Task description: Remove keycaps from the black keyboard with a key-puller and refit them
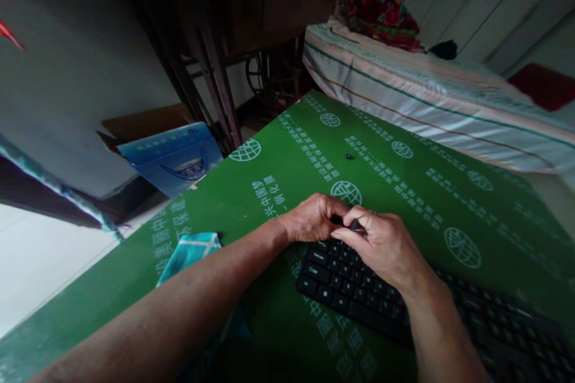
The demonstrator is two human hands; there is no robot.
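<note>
A black keyboard (pixel 335 284) lies at a slant on the green table, its right part reaching the lower right of the view. My left hand (pixel 318 217) is closed at the keyboard's upper left corner, fingers curled inward. Meeting it there, my right hand (pixel 381 242) is closed too, thumb and fingers pinched. Something small and dark (pixel 354 225) shows between the fingertips; its kind is hidden. The hands and right forearm cover part of the keys. Farther back on the table lies a tiny black piece (pixel 349 157).
The green board tabletop (pixel 278 161) has white printed characters and globe marks. A turquoise cloth (pixel 191 254) lies by my left forearm. Beyond the table stand a blue carton (pixel 175 155), a dark wooden desk (pixel 287 12) and a bed (pixel 404 84) with patterned bedding.
</note>
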